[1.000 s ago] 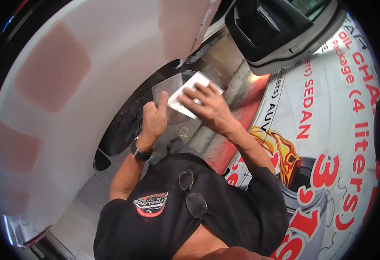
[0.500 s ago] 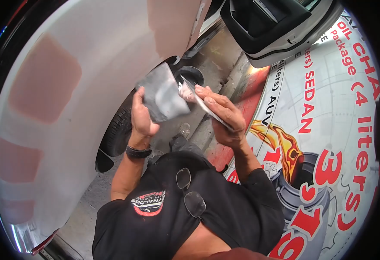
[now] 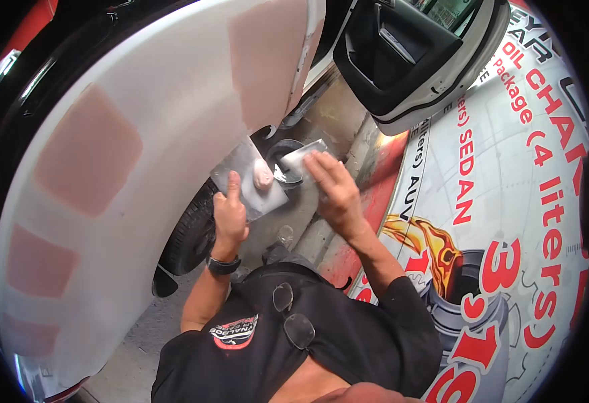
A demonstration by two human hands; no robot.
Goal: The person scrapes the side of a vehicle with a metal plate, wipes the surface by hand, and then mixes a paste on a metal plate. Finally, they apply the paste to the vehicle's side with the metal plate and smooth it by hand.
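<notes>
My left hand (image 3: 229, 213) grips a flat grey mixing board (image 3: 267, 205) by its near edge, thumb raised along the side. On the board sits a lump of pink body filler (image 3: 263, 176). Between the fingers and thumb of my right hand (image 3: 338, 195) is a thin, pale spreader (image 3: 304, 154), held just right of the board and apart from the lump. To the left of both hands curves a white car panel (image 3: 173, 114) with several dull pink filler patches (image 3: 89, 151).
A tire (image 3: 190, 232) shows under the panel, close to my left forearm. Beyond the board, a dark round tub (image 3: 296, 145) is low down. An open car door (image 3: 402, 60) juts in at the top. Along the right runs a printed banner (image 3: 509, 188).
Pink filler that was at the spreader's edge now lies on the board. The spreader has come away and turned flatter. The board appears lower in view and tilted differently.
</notes>
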